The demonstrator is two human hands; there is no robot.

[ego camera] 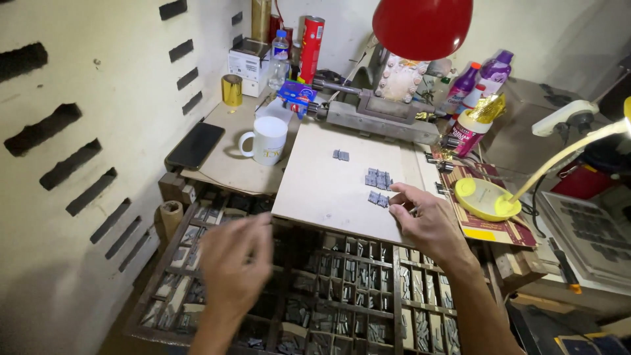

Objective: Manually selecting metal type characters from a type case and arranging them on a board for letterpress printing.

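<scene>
Compartmented wooden type case holds many grey metal type pieces, three clusters of type pieces lie on pale board, right hand touches nearest cluster, grip loose, nothing visibly held; blurred left hand above case, grip unclear.

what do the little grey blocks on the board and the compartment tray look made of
Small grey blocks: likely metal, dull matt grey with squared edges. Board under them: pale, flat, probably wood or fibreboard. Compartment tray: dark worn wood, judging by thin dividers.
</scene>
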